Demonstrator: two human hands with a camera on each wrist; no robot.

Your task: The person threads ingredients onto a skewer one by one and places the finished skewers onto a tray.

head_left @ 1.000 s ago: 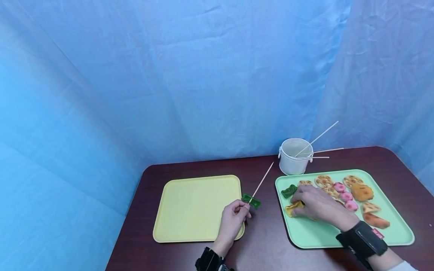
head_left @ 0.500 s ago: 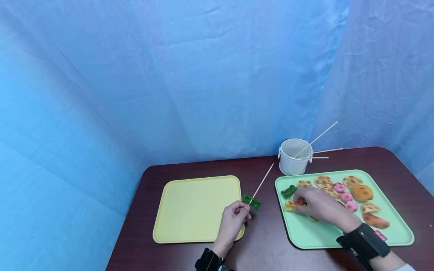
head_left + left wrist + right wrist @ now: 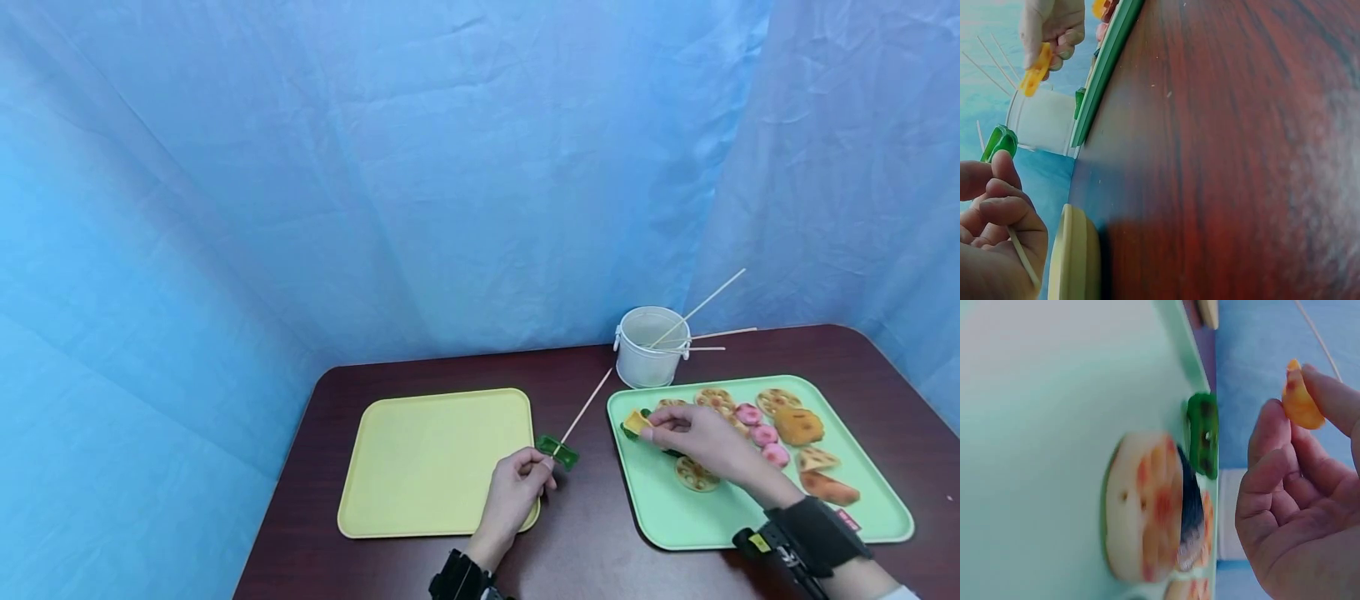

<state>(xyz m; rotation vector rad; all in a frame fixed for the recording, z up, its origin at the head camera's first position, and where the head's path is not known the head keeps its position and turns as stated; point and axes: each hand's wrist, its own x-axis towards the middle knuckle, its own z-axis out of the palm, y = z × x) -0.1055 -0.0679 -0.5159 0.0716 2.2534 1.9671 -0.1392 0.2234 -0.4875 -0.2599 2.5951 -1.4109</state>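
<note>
Between thumb and fingers my left hand [image 3: 517, 492] grips a thin wooden skewer [image 3: 587, 411]. A green pepper piece [image 3: 557, 452] is threaded on the skewer just above the fingertips; the left wrist view shows its curled green skin [image 3: 1001, 140]. My right hand [image 3: 705, 442] pinches a yellow pepper piece [image 3: 637, 422] over the left part of the green tray [image 3: 697, 525]. In the right wrist view the yellow piece [image 3: 1300, 403] is raised above the tray. Another green pepper piece [image 3: 1204, 434] lies on the tray below, partly covered in the head view.
Round browned slices [image 3: 696, 475], pink round pieces [image 3: 763, 435], an orange-brown chunk [image 3: 798, 425] and a long brown piece [image 3: 828, 489] lie on the green tray. A white bucket [image 3: 645, 371] with several skewers stands behind it. A yellow tray [image 3: 435, 467] is on the left.
My right hand has picked the yellow pepper piece up off the green tray and moved it up and left, uncovering a round slice. My left hand stays nearly still, the skewer tilting slightly right.
</note>
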